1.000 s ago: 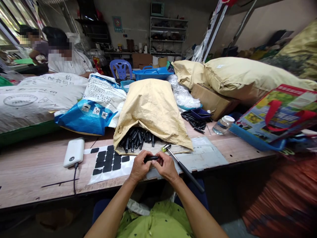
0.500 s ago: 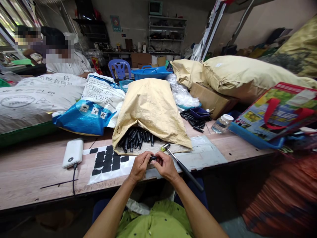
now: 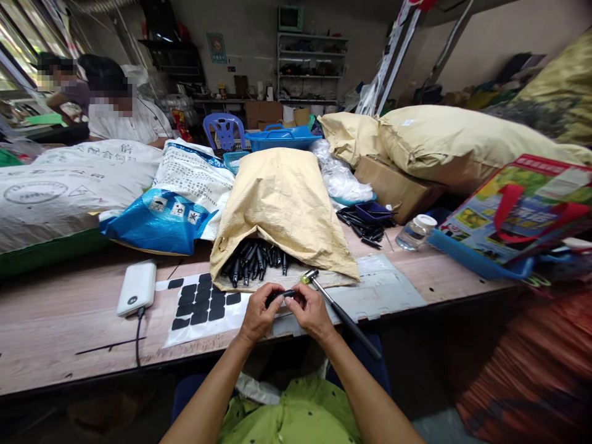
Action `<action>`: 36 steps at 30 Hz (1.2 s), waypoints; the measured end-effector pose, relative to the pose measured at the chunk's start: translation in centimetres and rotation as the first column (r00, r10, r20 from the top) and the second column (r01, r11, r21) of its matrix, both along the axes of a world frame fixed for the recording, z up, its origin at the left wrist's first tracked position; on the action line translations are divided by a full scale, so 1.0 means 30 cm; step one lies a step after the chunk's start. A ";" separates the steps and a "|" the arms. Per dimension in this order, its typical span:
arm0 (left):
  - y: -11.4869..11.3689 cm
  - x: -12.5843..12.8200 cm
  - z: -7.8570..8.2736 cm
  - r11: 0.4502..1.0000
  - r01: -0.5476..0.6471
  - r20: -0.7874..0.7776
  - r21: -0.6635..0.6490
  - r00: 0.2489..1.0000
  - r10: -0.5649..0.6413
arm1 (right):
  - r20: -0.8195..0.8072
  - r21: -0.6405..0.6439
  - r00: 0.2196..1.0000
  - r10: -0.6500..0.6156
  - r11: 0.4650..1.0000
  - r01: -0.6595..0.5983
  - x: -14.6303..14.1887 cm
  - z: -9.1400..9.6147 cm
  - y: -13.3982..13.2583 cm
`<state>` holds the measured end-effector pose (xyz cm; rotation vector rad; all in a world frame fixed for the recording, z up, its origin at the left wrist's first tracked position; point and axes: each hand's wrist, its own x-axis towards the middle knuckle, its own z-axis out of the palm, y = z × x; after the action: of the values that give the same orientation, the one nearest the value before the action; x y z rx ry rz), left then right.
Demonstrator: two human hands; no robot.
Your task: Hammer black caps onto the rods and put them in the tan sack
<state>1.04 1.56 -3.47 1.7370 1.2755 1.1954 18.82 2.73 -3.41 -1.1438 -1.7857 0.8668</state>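
Note:
My left hand [image 3: 259,314] and my right hand [image 3: 311,312] meet at the table's front edge, both pinched on one small black plastic part [image 3: 280,295] held level between them. Just behind them lies a tan paper sack [image 3: 282,203] with several more black parts [image 3: 253,259] spilling from its open mouth. A white sheet of black square pads [image 3: 203,303] lies left of my left hand. A small hammer [image 3: 337,311] with a black handle rests right of my right hand.
A white power bank [image 3: 137,287] with a cable sits at the left on the wooden table [image 3: 55,320]. White and blue sacks [image 3: 180,191], a cardboard box [image 3: 393,185], a clear bottle [image 3: 415,232] and a colourful bag [image 3: 518,209] crowd the back. Two people sit far left.
Both hands stay together on the black part, only turning it slightly between the fingers. The view has shifted a little.

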 end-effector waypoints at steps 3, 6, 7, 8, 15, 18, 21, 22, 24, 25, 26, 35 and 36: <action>0.001 -0.001 0.004 1.000 0.010 -0.007 0.009 1.000 -0.010 | 0.023 0.032 1.000 0.001 0.999 -0.002 -0.003 0.005 -0.003; 0.002 -0.002 0.007 1.000 -0.002 -0.023 0.016 1.000 0.002 | 0.081 0.089 0.997 0.017 0.996 -0.024 -0.008 0.014 -0.008; 0.002 -0.002 0.007 1.000 -0.009 -0.026 0.016 1.000 0.010 | 0.106 0.109 0.994 0.021 0.994 -0.033 -0.010 0.016 -0.011; 0.002 -0.003 0.007 1.000 -0.016 -0.028 0.016 0.999 0.017 | 0.128 0.125 0.991 0.022 0.991 -0.039 -0.012 0.016 -0.013; 0.003 -0.011 -0.003 0.997 -0.079 0.017 -0.011 0.997 0.079 | 0.190 0.154 0.981 0.036 0.986 -0.066 -0.016 0.000 -0.015; 0.001 -0.019 -0.006 0.995 -0.097 0.058 -0.015 0.994 0.098 | 0.193 0.151 0.980 0.043 0.986 -0.073 -0.015 0.001 -0.016; 0.000 -0.026 -0.010 0.997 -0.073 0.085 -0.001 0.994 0.073 | 0.214 0.154 0.976 0.040 0.985 -0.074 -0.015 0.007 -0.022; 0.001 -0.028 -0.012 0.997 -0.073 0.085 -0.002 0.994 0.073 | 0.230 0.159 0.972 0.042 0.984 -0.080 -0.016 0.008 -0.024; 0.004 -0.028 -0.016 0.996 -0.086 0.073 -0.009 0.994 0.086 | 0.267 0.172 0.963 0.045 0.981 -0.093 -0.018 0.008 -0.027; 0.005 -0.028 -0.017 0.996 -0.092 0.065 -0.011 0.994 0.092 | 0.287 0.181 0.957 0.042 0.979 -0.097 -0.019 0.006 -0.027; 0.007 -0.027 -0.017 0.996 -0.094 0.056 -0.014 0.994 0.094 | 0.306 0.194 0.951 0.037 0.976 -0.101 -0.020 0.004 -0.028; 0.012 -0.027 -0.009 0.997 -0.030 0.021 -0.072 0.999 0.031 | 0.335 0.281 0.942 -0.006 0.955 -0.094 -0.018 -0.013 -0.031; 0.013 -0.028 -0.009 0.996 -0.030 0.026 -0.079 0.999 0.032 | 0.331 0.275 0.944 -0.003 0.957 -0.093 -0.018 -0.012 -0.031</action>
<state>0.21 1.94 -3.75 1.6448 1.3198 1.1672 18.28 1.80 -3.77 -1.1040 -2.1356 0.4342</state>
